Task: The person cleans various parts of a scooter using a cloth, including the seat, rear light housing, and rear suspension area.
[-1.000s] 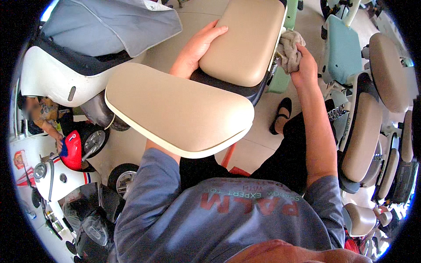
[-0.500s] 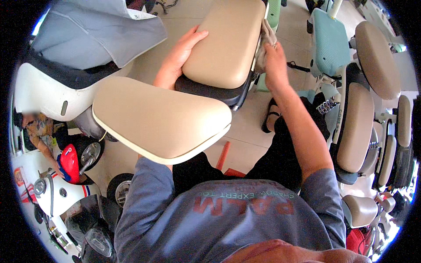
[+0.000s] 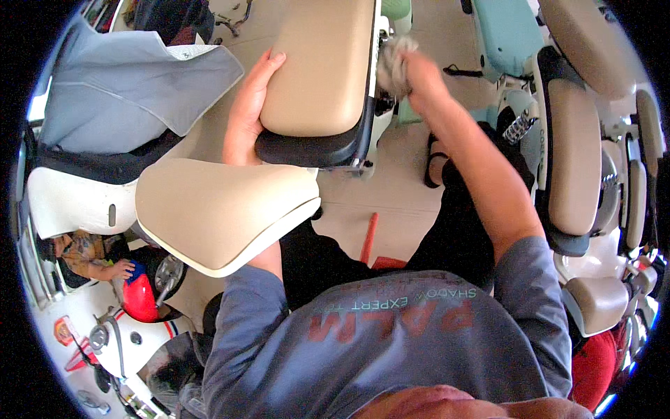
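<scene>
A long beige scooter seat (image 3: 317, 70) on a black base lies ahead of me, its far end cut off by the view's top edge. My left hand (image 3: 248, 105) rests along its left side, fingers stretched out and their tips on the upper edge. At the seat's right side my right hand (image 3: 422, 73) is closed on a crumpled greyish cloth (image 3: 396, 66). Hand and cloth are slightly blurred. Whether the cloth touches the scooter's side, I cannot tell. A separate beige seat with a pale rim (image 3: 227, 209) stands nearer, partly covering my left forearm.
A grey cover (image 3: 139, 91) drapes over a white scooter body (image 3: 77, 202) at left. Parked scooters with beige seats (image 3: 576, 160) line the right, beside a teal one (image 3: 509, 35). A person's hand (image 3: 122, 269) touches a red, rounded part (image 3: 142, 299). A red bar (image 3: 370, 237) lies between my legs.
My view has shifted, so the seats sit further left. The cloth in my right hand has moved from tight against the seat's side slightly outward. My left hand stays on the seat.
</scene>
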### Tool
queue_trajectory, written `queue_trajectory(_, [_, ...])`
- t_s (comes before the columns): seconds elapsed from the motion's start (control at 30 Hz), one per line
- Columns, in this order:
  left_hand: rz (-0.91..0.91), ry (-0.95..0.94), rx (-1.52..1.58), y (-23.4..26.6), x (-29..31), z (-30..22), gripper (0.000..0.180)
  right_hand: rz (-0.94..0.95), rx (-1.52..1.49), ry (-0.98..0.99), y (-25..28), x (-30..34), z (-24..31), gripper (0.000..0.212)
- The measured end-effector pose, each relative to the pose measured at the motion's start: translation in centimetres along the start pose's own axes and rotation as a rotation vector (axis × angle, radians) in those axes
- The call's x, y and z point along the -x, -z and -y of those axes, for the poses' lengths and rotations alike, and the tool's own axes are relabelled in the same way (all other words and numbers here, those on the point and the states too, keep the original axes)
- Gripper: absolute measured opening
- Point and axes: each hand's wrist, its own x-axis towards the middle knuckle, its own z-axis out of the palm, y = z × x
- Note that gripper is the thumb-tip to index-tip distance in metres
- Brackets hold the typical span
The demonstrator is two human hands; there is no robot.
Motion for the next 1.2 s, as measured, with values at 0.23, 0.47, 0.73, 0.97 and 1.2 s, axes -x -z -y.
queue_trajectory(0.23, [-0.003, 0.072, 0.121, 0.3, -0.3, 0.3, 0.042, 0.178, 0.11, -0.006, 0.1, 0.1, -2.3, 0.026])
queue_trajectory(0.47, [-0.047, 0.087, 0.127, -1.1, 0.5, 0.1, 0.035, 0.306, -0.012, -0.275, 2.6, 4.2, -3.2, 0.028])
queue_trajectory(0.73, [-0.114, 0.171, 0.143, -3.4, 1.9, -0.7, 0.043, 0.196, 0.373, 0.2, 3.6, -2.6, -2.5, 0.033])
queue_trajectory(0.97, [-0.095, 0.137, 0.133, -3.2, 1.9, -0.4, 0.041, 0.665, 0.95, 0.258, 3.1, -4.9, -12.8, 0.036])
queue_trajectory(1.2, [-0.024, 0.134, 0.112, -2.4, 1.3, 0.0, 0.04, 1.389, 1.723, 0.075, 2.5, 1.4, -17.2, 0.03])
